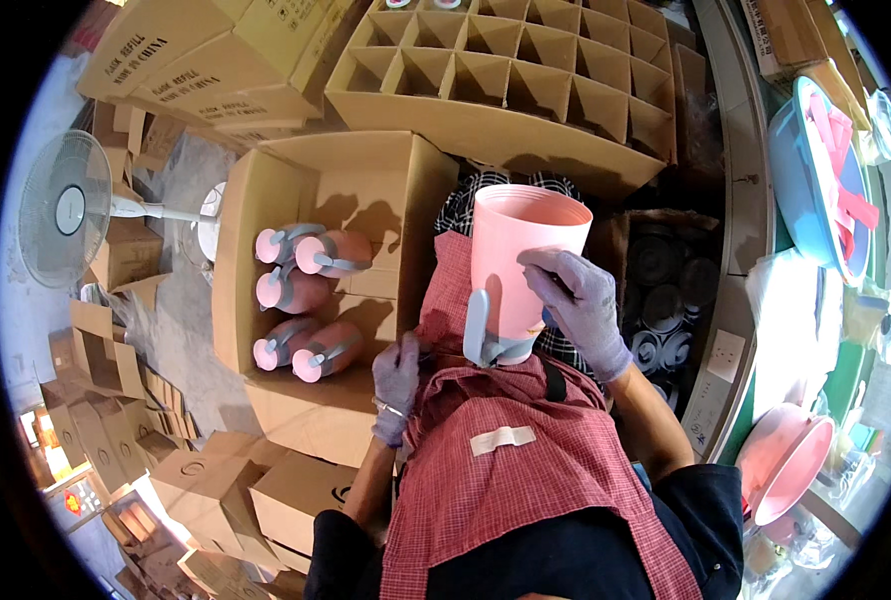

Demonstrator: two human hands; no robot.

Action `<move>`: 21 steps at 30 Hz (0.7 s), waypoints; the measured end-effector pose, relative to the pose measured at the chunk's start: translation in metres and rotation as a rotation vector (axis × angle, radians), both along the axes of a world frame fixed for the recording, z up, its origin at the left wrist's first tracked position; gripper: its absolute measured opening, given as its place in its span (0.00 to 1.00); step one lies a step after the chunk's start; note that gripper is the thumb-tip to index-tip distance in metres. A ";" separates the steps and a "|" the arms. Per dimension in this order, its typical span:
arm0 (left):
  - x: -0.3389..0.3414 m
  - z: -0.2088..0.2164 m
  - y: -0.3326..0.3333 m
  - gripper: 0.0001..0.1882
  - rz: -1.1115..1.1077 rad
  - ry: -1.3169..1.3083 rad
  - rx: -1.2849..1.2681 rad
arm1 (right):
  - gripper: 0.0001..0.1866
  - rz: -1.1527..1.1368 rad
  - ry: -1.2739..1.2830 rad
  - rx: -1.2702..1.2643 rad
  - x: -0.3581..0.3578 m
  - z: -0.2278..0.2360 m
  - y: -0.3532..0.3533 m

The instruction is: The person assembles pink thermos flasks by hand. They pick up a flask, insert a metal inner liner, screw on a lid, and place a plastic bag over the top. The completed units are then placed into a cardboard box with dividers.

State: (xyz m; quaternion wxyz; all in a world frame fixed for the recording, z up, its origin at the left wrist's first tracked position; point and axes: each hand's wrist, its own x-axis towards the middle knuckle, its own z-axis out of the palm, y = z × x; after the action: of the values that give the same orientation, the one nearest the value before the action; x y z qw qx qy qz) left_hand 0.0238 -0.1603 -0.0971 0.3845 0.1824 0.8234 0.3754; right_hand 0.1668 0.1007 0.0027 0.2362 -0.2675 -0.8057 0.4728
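**Pink jug (501,255) over the lap, touched by the right hand (581,305)**

The far side is taken up by a divider box (486,125), by which that way is blocked. At its left, stacked boxes (206,70) are seen. The right side is bounded by a counter (841,360), along whose edge a blue basin (801,200) with pink pieces (844,190) is set at the far end and a pink basin (816,450) at the near end. Left of the lap, an open carton (228,260) is placed; five jugs (334,254) are gathered toward its left edge, and its right wall is interposed between them and the left hand (398,385). Beyond the carton's left edge, a fan (70,210) is seen. Round parts (663,308) are boxed between the right hand and the counter.

The pink jug is turned with its open end away from the apron (506,480) and its grey handle (478,328) to the left. The right fingers are bent against its right side; whether it is gripped cannot be told. The left fingers are loosely curled near the carton's near right corner; whether anything is held cannot be told.
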 end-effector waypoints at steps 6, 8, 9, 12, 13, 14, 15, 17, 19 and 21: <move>0.016 0.058 0.085 0.26 -0.199 0.466 0.361 | 0.13 -0.093 0.070 -0.440 -0.009 0.007 0.003; 0.024 0.083 0.111 0.32 -0.216 0.408 0.435 | 0.14 -0.153 0.149 -0.626 -0.008 0.018 0.003; 0.029 0.086 0.123 0.34 -0.252 0.422 0.443 | 0.14 -0.197 0.193 -0.668 -0.005 0.019 0.005; 0.014 0.060 0.136 0.26 -0.192 0.368 0.456 | 0.12 -0.420 0.448 -0.678 0.017 0.025 0.036; 0.005 0.064 0.145 0.24 -0.147 0.199 0.462 | 0.12 -0.509 0.437 -0.573 0.039 0.029 0.060; 0.000 0.055 0.150 0.22 -0.126 0.007 0.608 | 0.12 -0.618 0.469 -0.450 0.064 0.034 0.081; -0.006 0.047 0.152 0.21 -0.106 -0.193 0.725 | 0.11 -0.727 0.498 -0.339 0.091 0.040 0.097; -0.027 0.016 0.158 0.15 -0.316 -0.079 0.710 | 0.11 -0.842 0.736 -0.184 0.155 0.044 0.118; -0.023 -0.019 0.185 0.13 -0.418 -0.577 0.982 | 0.13 -1.205 0.386 -0.011 0.229 0.073 0.113; -0.037 -0.078 0.205 0.12 -0.400 -0.417 0.827 | 0.13 -1.337 0.000 0.717 0.311 0.080 0.109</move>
State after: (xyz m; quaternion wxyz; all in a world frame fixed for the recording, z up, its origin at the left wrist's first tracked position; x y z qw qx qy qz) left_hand -0.0131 0.0443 -0.1756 0.5007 0.3949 0.4602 0.6177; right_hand 0.4777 0.2096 0.0823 0.5450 -0.6057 -0.5765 -0.0618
